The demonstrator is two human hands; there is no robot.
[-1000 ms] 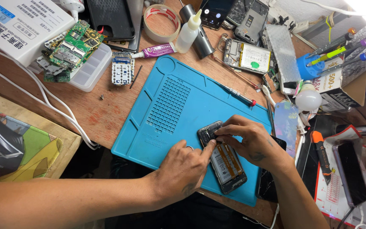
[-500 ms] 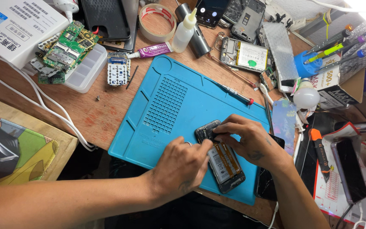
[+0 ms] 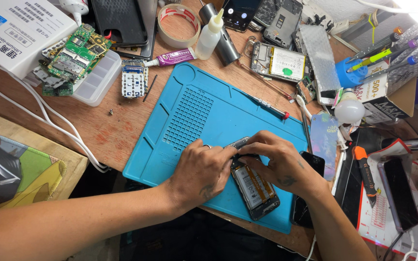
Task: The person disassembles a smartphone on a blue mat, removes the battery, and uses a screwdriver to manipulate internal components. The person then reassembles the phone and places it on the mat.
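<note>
An opened smartphone (image 3: 256, 187) with its battery showing is lying on the blue repair mat (image 3: 204, 121), under both hands. The left hand (image 3: 203, 171) and right hand (image 3: 281, 162) are pressing their fingers together on its upper end. A red-tipped screwdriver (image 3: 267, 105) is lying on the mat just beyond the fingers.

White rectangular box (image 3: 13, 31) with a blue corner patch and barcode labels at far upper left. Lit dark phone screen (image 3: 240, 12) at top centre; white battery label with a green dot (image 3: 286, 63) just right of it. Black-and-white printed carton (image 3: 380, 99) at right edge.
</note>
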